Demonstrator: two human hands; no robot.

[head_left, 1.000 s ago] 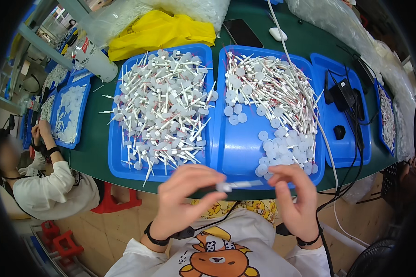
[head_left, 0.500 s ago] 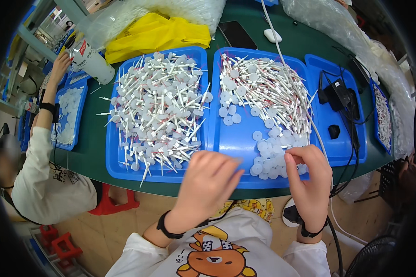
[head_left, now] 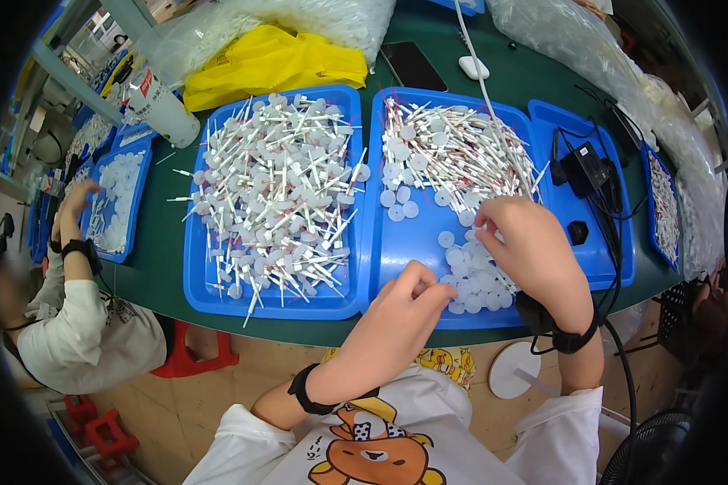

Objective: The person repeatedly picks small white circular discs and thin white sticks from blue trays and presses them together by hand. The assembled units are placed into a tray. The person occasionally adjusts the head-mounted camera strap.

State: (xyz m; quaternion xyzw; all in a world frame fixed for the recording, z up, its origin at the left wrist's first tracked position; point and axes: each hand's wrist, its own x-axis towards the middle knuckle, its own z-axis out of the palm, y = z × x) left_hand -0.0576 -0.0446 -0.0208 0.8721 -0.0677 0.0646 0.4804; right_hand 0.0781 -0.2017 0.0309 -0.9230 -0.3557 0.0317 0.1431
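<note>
Your left hand (head_left: 398, 323) sits low and near your body, fingers curled loosely inward with the fingertips bunched together — the back of the hand faces up. A dark band circles that wrist, and the bare forearm runs back to a white sleeve. Your right hand (head_left: 530, 255) reaches further forward, palm down, fingers bent and pinched together at the tips — its wrist also wears a dark band.

Two trays sit side by side: left tray (head_left: 198, 267) of sticks, right tray (head_left: 416, 242) apparently holding caps (head_left: 477, 283).
</note>
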